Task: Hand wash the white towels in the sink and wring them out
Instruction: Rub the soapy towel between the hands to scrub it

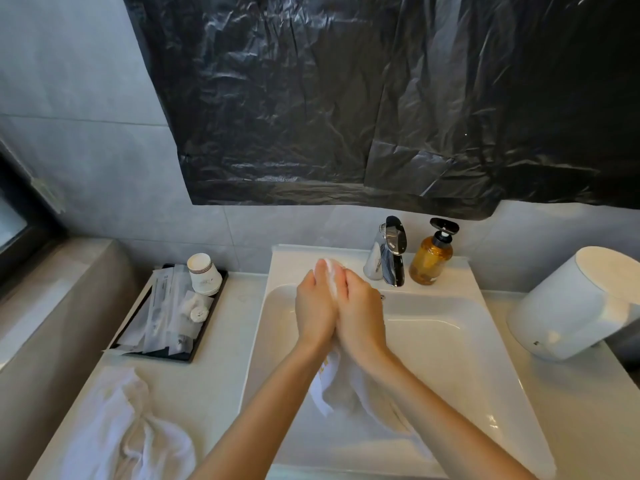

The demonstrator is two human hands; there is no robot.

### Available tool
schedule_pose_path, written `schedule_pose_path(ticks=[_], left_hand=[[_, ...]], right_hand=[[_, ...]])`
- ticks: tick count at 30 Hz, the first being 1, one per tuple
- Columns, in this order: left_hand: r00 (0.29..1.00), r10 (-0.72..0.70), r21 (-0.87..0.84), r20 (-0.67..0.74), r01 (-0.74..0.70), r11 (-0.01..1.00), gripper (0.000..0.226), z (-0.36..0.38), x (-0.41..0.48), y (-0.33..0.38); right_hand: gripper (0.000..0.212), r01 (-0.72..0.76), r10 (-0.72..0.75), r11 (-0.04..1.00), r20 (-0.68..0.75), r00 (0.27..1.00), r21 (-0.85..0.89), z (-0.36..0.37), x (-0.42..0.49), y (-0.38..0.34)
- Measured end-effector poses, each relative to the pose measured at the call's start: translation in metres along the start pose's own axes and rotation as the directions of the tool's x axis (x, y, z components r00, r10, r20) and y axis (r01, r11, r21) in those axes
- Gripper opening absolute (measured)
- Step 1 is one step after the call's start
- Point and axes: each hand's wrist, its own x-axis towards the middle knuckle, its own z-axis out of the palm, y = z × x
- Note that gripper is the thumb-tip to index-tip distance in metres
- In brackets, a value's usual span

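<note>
Both hands are up over the back half of the sink [450, 327], palms pressed against each other with a white towel [337, 386] squeezed between them. The left hand [314, 306] and the right hand [362, 315] have their fingers laid mostly straight along the cloth, not wrapped round it. A bit of the towel pokes out past the fingertips, and the rest hangs below the wrists into the basin, near its middle.

A second white towel [121, 427] lies crumpled on the counter [221, 341] at its front left corner, beside the sink.

At the counter's back edge, just right of the hands, stands a chrome tap [393, 251], and next to it an amber pump bottle [431, 259]. On the left part of the counter sits a black tray [180, 356] holding wrapped packets and a stack of paper cups [204, 275]. A white rounded appliance [571, 303] stands at the right end. Black plastic sheeting [346, 98] covers the wall above.
</note>
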Motion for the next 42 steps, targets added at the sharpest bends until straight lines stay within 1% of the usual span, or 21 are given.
schedule_pose_path(ticks=[1,3,5,8,9,11,13,15,18,22,24,27,29,31,32,34,36,37,40,41,42], left_hand=[[1.0,0.005,-0.003,-0.016,-0.005,1.0,0.044,0.004,-0.007,0.001],[1.0,0.02,0.007,0.022,-0.02,1.0,0.045,0.013,-0.021,-0.001],[0.999,0.03,0.01,0.041,-0.03,0.999,0.045,0.012,-0.02,0.001],[0.998,0.056,0.096,0.013,-0.057,0.994,0.038,0.004,0.002,0.002],[0.998,0.057,0.104,0.013,-0.058,0.993,0.038,0.003,0.002,0.001],[0.995,0.063,0.049,0.072,-0.067,0.997,0.044,0.006,-0.01,0.001],[0.985,0.097,0.016,0.141,-0.1,0.995,0.05,0.007,-0.021,0.004],[0.987,0.079,-0.016,0.139,-0.078,0.997,0.046,0.003,-0.014,0.009],[0.997,0.023,-0.023,0.068,-0.022,0.999,0.045,-0.003,-0.002,0.008],[0.987,0.011,-0.029,0.157,-0.006,1.0,0.04,0.007,-0.015,0.001],[0.987,0.017,-0.004,0.162,-0.017,1.0,0.038,0.004,-0.008,0.006],[0.997,0.017,-0.002,0.072,-0.017,1.0,0.041,-0.003,-0.001,0.01],[0.994,-0.014,-0.032,0.107,0.018,0.999,0.043,0.0,-0.01,0.007],[0.986,-0.013,-0.057,0.168,0.023,0.998,0.043,0.005,-0.018,0.004],[0.983,0.002,-0.038,0.185,0.005,0.999,0.043,0.005,-0.017,0.003],[0.988,0.023,0.013,0.155,-0.025,1.0,0.041,0.002,-0.007,0.004],[0.995,-0.01,-0.03,0.098,0.013,0.999,0.045,-0.003,-0.002,0.005],[0.994,-0.027,-0.049,0.102,0.033,0.998,0.046,-0.003,-0.004,0.004],[0.975,-0.064,-0.017,0.211,0.069,0.997,0.044,0.005,-0.022,0.0],[0.971,-0.052,-0.027,0.235,0.06,0.998,0.043,0.006,-0.026,0.0],[0.972,-0.039,-0.033,0.231,0.048,0.998,0.041,0.005,-0.025,0.001]], right_hand=[[0.042,-0.043,0.043,0.999,-0.003,0.999,-0.002,-0.003,0.015,0.0],[0.044,-0.137,0.143,0.988,-0.093,0.985,0.066,-0.014,0.037,-0.003],[0.044,-0.114,0.131,0.987,-0.149,0.98,0.117,-0.016,0.031,-0.006],[0.04,-0.026,0.028,0.998,-0.044,0.999,0.061,-0.005,0.0,-0.005],[0.042,-0.029,0.03,0.999,-0.018,0.999,0.043,-0.007,0.001,-0.005],[0.048,-0.095,0.098,0.993,-0.053,0.994,0.064,-0.018,0.022,-0.006],[0.048,-0.166,0.184,0.975,-0.117,0.976,0.148,-0.026,0.032,-0.008],[0.044,-0.156,0.183,0.965,-0.115,0.976,0.211,-0.022,0.014,-0.008],[0.041,-0.079,0.083,0.988,-0.028,0.996,0.133,-0.012,-0.01,-0.007],[0.045,-0.201,0.213,0.972,-0.092,0.973,0.12,-0.025,0.032,-0.008],[0.042,-0.156,0.167,0.981,-0.099,0.981,0.111,-0.017,0.021,-0.007],[0.041,-0.004,0.007,0.999,-0.058,0.998,0.045,-0.004,-0.005,-0.004],[0.043,-0.068,0.07,0.996,-0.022,0.997,0.049,-0.013,0.015,-0.002],[0.045,-0.156,0.162,0.983,-0.056,0.985,0.095,-0.025,0.032,-0.004],[0.045,-0.155,0.163,0.983,-0.077,0.984,0.103,-0.027,0.03,-0.005],[0.041,-0.063,0.068,0.995,-0.066,0.996,0.076,-0.017,0.013,-0.005],[0.036,0.02,-0.02,0.998,0.008,1.0,0.062,-0.006,-0.006,0.0],[0.036,0.007,-0.008,0.998,0.017,1.0,0.059,-0.008,-0.004,0.0],[0.047,-0.177,0.186,0.977,-0.07,0.98,0.117,-0.022,0.031,0.004],[0.047,-0.204,0.217,0.969,-0.093,0.972,0.136,-0.024,0.033,0.003],[0.046,-0.188,0.202,0.972,-0.093,0.975,0.143,-0.024,0.028,0.002]])
